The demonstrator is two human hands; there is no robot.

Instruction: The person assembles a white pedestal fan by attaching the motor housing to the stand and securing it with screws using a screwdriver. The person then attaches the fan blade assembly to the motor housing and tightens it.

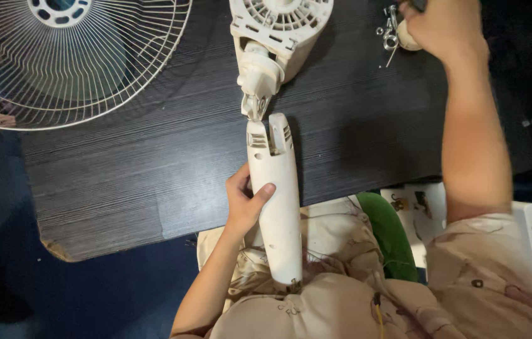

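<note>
Beige patterned fabric (341,301) is filling the near edge of the view, draped over the person's lap, and the lower end of the white fan stand column (276,201) is resting right on it. Left hand (245,202) is wrapping around that column about halfway along, thumb lying across the front and fingers curled behind, clamped on it firmly. The column is running away from the lap and onto the dark wooden table (153,169), its slotted upper end sitting just short of the neck joint of the white motor housing (278,31), which is lying at the table's far side; whether the two are touching is hard to tell. Well to the left of the column, a wire fan guard (71,56) is lying flat, hanging over the table's left edge. Far to the right of the column's top, the right hand (445,28) is reaching to the table's far edge, fingers closed around a small pale rounded piece (407,39), with a little cluster of metal screws and washers (388,31) just beside it. Something green (391,235) is showing to the right of the column's base.
</note>
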